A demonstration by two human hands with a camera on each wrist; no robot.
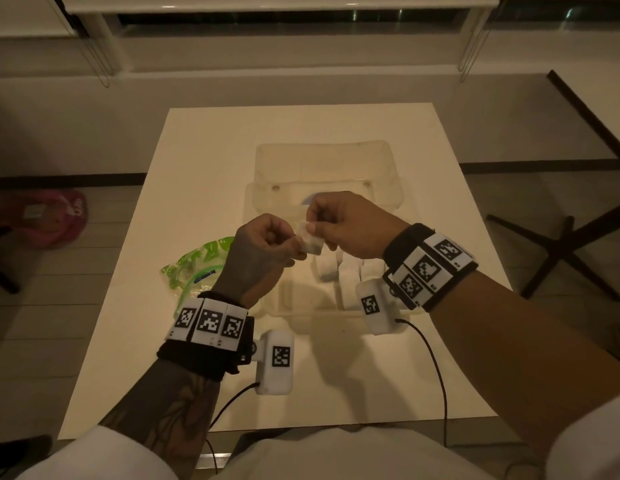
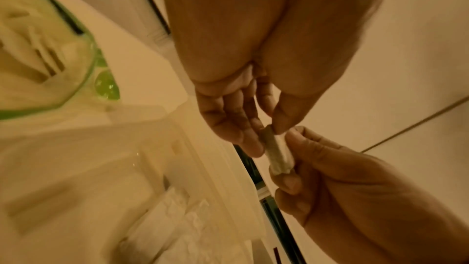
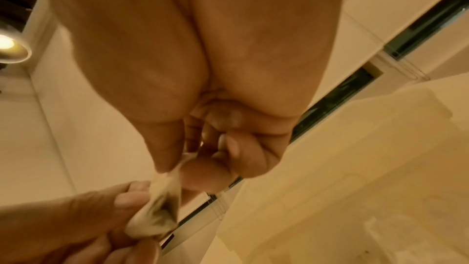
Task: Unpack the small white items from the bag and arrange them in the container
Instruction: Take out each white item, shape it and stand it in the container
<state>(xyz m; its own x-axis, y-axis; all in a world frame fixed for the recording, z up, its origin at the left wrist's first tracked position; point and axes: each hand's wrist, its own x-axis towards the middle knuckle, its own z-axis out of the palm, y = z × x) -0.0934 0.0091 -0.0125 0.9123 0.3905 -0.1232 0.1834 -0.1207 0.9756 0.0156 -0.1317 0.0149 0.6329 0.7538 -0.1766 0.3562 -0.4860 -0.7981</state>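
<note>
Both hands, left hand [image 1: 263,244] and right hand [image 1: 343,226], pinch one small white item [image 1: 310,241] above the container [image 1: 267,161], so I'd ease it down beside the others without squashing it.

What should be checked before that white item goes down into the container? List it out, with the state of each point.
1. White item held by both hands: ok, left hand and right hand both pinch it.
2. Item over the container: ok in the head view.
3. Lid open: ok, it stands up at the far side.
4. Room beside the white items already inside: ok, bare floor to their left.
5. Bag clear of the drop path: ok, it lies left of the container.
6. Item's wrapping intact: cannot tell.
</note>
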